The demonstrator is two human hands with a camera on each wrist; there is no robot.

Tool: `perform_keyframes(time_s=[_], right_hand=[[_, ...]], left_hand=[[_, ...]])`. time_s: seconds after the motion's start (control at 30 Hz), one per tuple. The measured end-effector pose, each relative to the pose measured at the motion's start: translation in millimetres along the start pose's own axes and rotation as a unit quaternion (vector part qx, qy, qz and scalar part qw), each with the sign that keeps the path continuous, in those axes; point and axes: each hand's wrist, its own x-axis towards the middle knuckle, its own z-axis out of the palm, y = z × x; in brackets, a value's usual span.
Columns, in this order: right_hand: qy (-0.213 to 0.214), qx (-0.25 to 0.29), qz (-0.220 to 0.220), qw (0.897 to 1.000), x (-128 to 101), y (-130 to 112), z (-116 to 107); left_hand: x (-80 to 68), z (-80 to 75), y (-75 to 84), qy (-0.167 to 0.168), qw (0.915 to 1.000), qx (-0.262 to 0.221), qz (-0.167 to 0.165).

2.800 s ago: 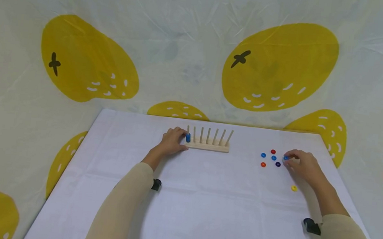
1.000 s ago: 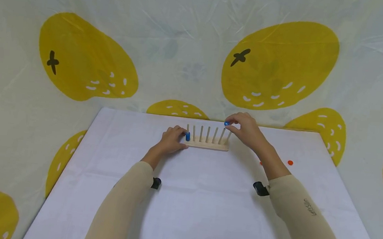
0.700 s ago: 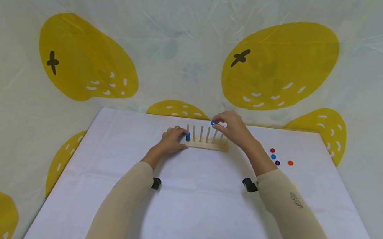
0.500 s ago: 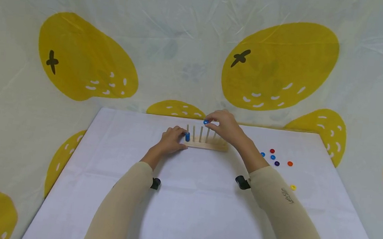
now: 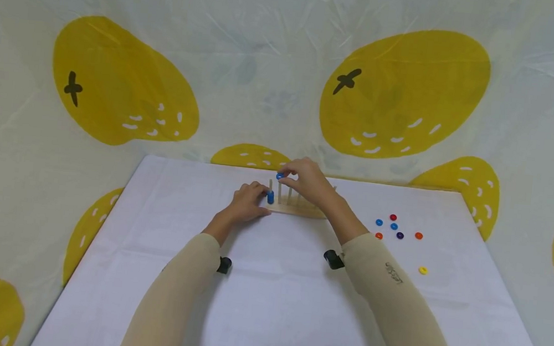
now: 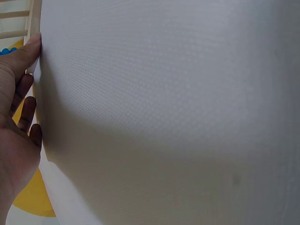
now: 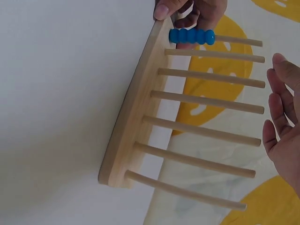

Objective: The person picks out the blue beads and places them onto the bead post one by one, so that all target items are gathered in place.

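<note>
White table cover, plain, no pattern. Behind it, pale whitish backdrop printed with large yellow lemon shapes carrying black stem marks and small white dashes. Near the table's far edge, pale natural-wood peg rack, unpainted base and pegs alike. On the end peg, stack of bright blue rings. Another blue ring above the rack. Toward the table's right edge, loose rings: two blue, one red, one dark purple, two orange. Closer to the near right corner, one yellow ring. Beige sleeves on both arms, with small dark lettering on the right one; black straps at both wrists.
</note>
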Motion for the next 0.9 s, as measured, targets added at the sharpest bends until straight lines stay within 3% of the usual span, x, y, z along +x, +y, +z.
perform_keyframes(time_s=[0.43,0.9], right_hand=[[-0.02,-0.024,-0.012,0.999,13.8,-13.4,5.3],[-0.05,-0.039,-0.02,0.998,17.2,-11.7,14.0]], left_hand=[[1.2,-1.1,-2.9,-0.003,1.0,-0.001,0.002],[-0.4,-3.8,-1.0,-0.004,1.0,-0.002,0.002]])
